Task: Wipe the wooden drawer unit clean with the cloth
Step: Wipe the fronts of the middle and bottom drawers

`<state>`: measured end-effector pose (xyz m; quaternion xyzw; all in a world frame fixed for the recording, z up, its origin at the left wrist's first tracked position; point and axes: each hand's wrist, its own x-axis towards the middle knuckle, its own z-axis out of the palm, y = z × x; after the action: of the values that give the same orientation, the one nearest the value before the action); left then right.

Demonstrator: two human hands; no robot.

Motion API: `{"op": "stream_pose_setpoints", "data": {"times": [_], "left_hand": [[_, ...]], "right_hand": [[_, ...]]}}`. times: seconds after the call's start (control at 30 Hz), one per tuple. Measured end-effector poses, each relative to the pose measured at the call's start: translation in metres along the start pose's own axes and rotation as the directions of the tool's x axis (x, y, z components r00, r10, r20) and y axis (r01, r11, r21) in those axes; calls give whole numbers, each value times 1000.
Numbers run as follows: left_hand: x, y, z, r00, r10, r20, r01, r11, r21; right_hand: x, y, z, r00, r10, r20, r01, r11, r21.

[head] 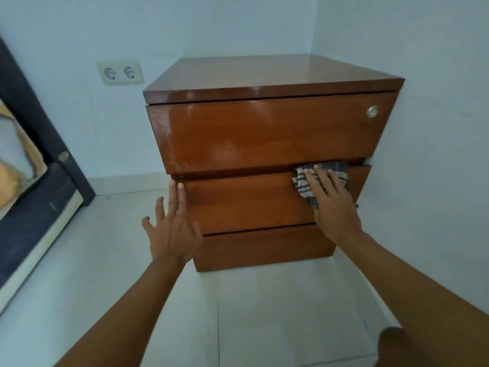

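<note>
The glossy brown wooden drawer unit (264, 133) stands in a room corner, with three drawer fronts and a round lock at the top right. My right hand (330, 205) presses a dark-and-white striped cloth (301, 181) flat against the right part of the middle drawer front, near its top edge. My left hand (172, 229) is spread open, its fingertips touching the left end of that same drawer front. The top drawer front shows dull smears.
The unit's right side sits close to the right wall. A double wall socket (120, 72) is on the back wall to the left. A dark bed frame with bedding (34, 186) runs along the left edge. Pale floor tiles (238, 313) lie in front.
</note>
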<state>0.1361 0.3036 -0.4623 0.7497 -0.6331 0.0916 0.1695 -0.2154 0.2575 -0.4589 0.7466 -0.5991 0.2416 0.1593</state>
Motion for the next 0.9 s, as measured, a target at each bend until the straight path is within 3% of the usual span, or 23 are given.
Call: {"op": "stream_pose_setpoints", "data": {"times": [0.17,0.43,0.53,0.6,0.7,0.8,0.9], "left_hand": [[10,3,-1,998,-23,54,23,1000,8],[18,1,-8,993,-12,120,14,1000,-12],[15,-6,-9,995,25,100,-24,1000,-18],[6,-15,0,997,28,75,-25,999,-43],[-18,-32,31,985,-14,173,27,997,-73],[-39,-44,65,938,-18,345,38,998,-52],[-42,-50,90,908,-6,418,28,999,-46]], "right_hand": [[15,-16,-1,994,97,49,-100,993,66],[28,-26,-12,987,128,95,-139,983,122],[13,-31,-12,998,24,-51,-16,990,140],[-10,-39,-1,997,-42,-58,51,987,152],[-43,-49,28,981,-58,184,24,983,181],[-64,-49,60,890,5,457,-93,981,171],[-67,-46,85,856,11,517,-96,986,138]]}}
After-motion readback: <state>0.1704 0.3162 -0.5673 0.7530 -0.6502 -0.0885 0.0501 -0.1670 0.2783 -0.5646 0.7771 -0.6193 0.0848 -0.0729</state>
